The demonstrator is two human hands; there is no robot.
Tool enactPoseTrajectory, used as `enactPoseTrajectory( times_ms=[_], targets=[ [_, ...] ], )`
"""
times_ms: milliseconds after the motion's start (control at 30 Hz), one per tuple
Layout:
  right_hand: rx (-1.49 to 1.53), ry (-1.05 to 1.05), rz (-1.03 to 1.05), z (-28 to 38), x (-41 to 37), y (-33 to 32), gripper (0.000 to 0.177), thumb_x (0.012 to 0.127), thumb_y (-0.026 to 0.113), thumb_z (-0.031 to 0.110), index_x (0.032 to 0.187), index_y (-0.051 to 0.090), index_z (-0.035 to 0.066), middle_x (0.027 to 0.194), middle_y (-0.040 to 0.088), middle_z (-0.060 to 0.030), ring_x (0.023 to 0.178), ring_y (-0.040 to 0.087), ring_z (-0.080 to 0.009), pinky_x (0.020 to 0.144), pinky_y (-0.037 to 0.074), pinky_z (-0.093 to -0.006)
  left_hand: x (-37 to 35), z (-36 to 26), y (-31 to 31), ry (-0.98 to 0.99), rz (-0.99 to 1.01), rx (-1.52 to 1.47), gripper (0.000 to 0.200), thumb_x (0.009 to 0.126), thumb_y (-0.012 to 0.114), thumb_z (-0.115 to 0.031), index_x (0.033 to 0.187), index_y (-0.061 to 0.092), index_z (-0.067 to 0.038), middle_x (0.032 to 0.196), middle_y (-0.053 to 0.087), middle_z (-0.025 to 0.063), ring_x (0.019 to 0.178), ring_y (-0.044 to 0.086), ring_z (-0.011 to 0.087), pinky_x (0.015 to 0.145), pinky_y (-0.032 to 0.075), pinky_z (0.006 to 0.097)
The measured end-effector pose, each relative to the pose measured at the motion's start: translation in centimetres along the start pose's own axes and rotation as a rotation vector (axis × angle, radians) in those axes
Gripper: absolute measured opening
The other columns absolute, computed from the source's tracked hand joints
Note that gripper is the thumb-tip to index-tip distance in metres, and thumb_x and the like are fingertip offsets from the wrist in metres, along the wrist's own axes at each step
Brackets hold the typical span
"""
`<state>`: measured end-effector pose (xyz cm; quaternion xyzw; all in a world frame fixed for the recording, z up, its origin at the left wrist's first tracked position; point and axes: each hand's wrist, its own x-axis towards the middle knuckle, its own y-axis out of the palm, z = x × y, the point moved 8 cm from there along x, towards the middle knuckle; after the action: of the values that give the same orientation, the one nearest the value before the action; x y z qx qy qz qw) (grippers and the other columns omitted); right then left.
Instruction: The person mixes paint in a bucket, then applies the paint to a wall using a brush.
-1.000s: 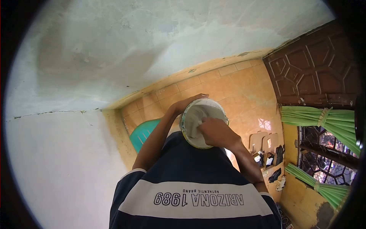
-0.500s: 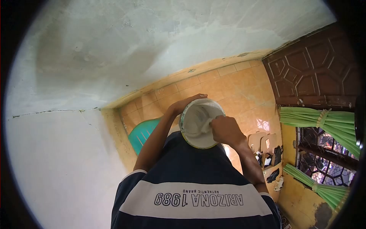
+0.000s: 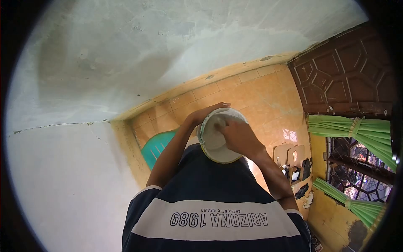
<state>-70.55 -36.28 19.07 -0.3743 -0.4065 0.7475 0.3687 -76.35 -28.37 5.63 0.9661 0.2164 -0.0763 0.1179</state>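
In front of my body is a bucket (image 3: 200,136) with a smeared rim, holding a thick whitish mix like paint or plaster. My left hand (image 3: 212,110) is wrapped round its far left side, fingers along the outer rim. Over the bucket's mouth, my right hand (image 3: 239,136) is closed, with its fingers reaching down inside. A pale, coated thing (image 3: 219,123) shows at those fingertips, dipping into the mix; its kind is hidden by the hand and the coating.
A patchy grey-white wall (image 3: 126,50) rises ahead, and a white wall (image 3: 71,176) stands to the left. A green plastic chair (image 3: 153,147) is by my left arm. Orange tiles (image 3: 260,92) cover the floor. Wooden chairs (image 3: 283,153), green curtains (image 3: 336,128) and a brown door (image 3: 344,75) are right.
My right hand has moved left and farther over the bucket's mouth, shifting the coated thing through the mix. My left hand and the bucket have stayed nearly still.
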Motion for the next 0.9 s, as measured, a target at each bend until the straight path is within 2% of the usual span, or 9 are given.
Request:
enactPoseTrajectory(
  times_ms=[100,167,267,400,467,600,667,767,900],
  targets=[
    [-0.03,0.131,-0.066,-1.7,-0.7,-1.0,0.036,0.081,0.061,0.005,0.115,0.07,0.013,0.093,0.066,-0.0164,0.087,0.069,-0.0359,0.074,0.056,-0.0449,-0.1,-0.1,0.0,0.087,0.03,0.034,0.051,0.102,0.054,-0.022,0.151,0.045,-0.012,0.159,0.037,0.0105,0.149,0.031,0.0267,0.122,0.026,0.0415],
    [-0.12,0.255,0.102,-2.4,-1.4,-0.2,0.031,0.079,0.062,0.006,0.108,0.072,0.011,0.09,0.067,-0.016,0.086,0.069,-0.0353,0.075,0.056,-0.0444,-0.2,0.0,0.1,0.031,-0.004,0.033,0.051,0.102,0.054,-0.022,0.151,0.044,-0.011,0.16,0.037,0.0104,0.149,0.03,0.0265,0.122,0.026,0.0416],
    [-0.102,0.212,0.307,-2.2,-2.3,1.1,0.024,0.078,0.064,0.007,0.1,0.074,0.008,0.089,0.068,-0.0166,0.085,0.07,-0.0349,0.076,0.056,-0.0445,-0.6,-0.2,0.2,-0.115,-0.04,-0.055,0.052,0.102,0.053,-0.021,0.152,0.043,-0.011,0.16,0.036,0.0105,0.149,0.03,0.0267,0.122,0.026,0.0422],
    [-0.026,0.123,0.379,-0.7,-2.8,1.7,0.022,0.076,0.064,0.005,0.096,0.075,0.006,0.086,0.069,-0.0173,0.086,0.069,-0.0347,0.077,0.056,-0.0452,-0.4,-0.8,0.4,-0.034,-0.027,0.052,0.053,0.102,0.052,-0.021,0.153,0.041,-0.011,0.16,0.036,0.0103,0.148,0.031,0.0266,0.122,0.026,0.0419],
    [0.016,-0.007,0.288,0.6,-2.1,2.0,0.014,0.074,0.067,0.006,0.086,0.073,0.005,0.084,0.07,-0.0191,0.085,0.071,-0.0366,0.075,0.056,-0.0436,-0.2,-1.2,0.8,-0.059,-0.002,-0.034,0.053,0.102,0.052,-0.021,0.153,0.041,-0.011,0.16,0.036,0.0106,0.148,0.031,0.0265,0.122,0.026,0.0419],
    [0.067,-0.087,0.184,1.8,-1.2,1.2,0.016,0.075,0.065,0.006,0.088,0.074,0.004,0.089,0.069,-0.0187,0.087,0.07,-0.0357,0.075,0.056,-0.0445,-0.2,-1.5,1.4,-0.254,-0.039,-0.167,0.052,0.103,0.051,-0.022,0.153,0.041,-0.009,0.158,0.039,0.0102,0.146,0.035,0.0249,0.121,0.028,0.0408],
    [0.015,-0.062,0.106,1.2,-0.4,0.9,0.036,0.081,0.06,0.005,0.113,0.073,0.016,0.092,0.066,-0.0166,0.082,0.069,-0.0344,0.072,0.055,-0.0453,0.3,0.0,1.3,-0.326,-0.056,-0.359,0.05,0.105,0.05,-0.023,0.152,0.041,-0.009,0.155,0.044,0.0095,0.143,0.04,0.023,0.119,0.031,0.0391],
    [0.043,-0.032,-0.099,-0.2,-0.4,-0.6,0.036,0.083,0.059,0.007,0.114,0.073,0.018,0.09,0.066,-0.0145,0.08,0.069,-0.0343,0.069,0.055,-0.0453,-0.3,-0.8,1.0,-0.171,-0.038,-0.168,0.05,0.106,0.05,-0.025,0.152,0.041,-0.008,0.15,0.049,0.0087,0.139,0.045,0.0214,0.117,0.034,0.0374],
    [0.026,0.091,-0.136,-1.7,-1.2,-1.6,0.035,0.084,0.059,0.008,0.115,0.073,0.017,0.092,0.067,-0.0132,0.08,0.069,-0.0342,0.068,0.055,-0.0446,-0.8,-0.1,0.7,-0.068,-0.062,-0.109,0.052,0.105,0.051,-0.026,0.153,0.04,-0.008,0.15,0.05,0.009,0.139,0.045,0.0216,0.117,0.034,0.0374]
  ],
)
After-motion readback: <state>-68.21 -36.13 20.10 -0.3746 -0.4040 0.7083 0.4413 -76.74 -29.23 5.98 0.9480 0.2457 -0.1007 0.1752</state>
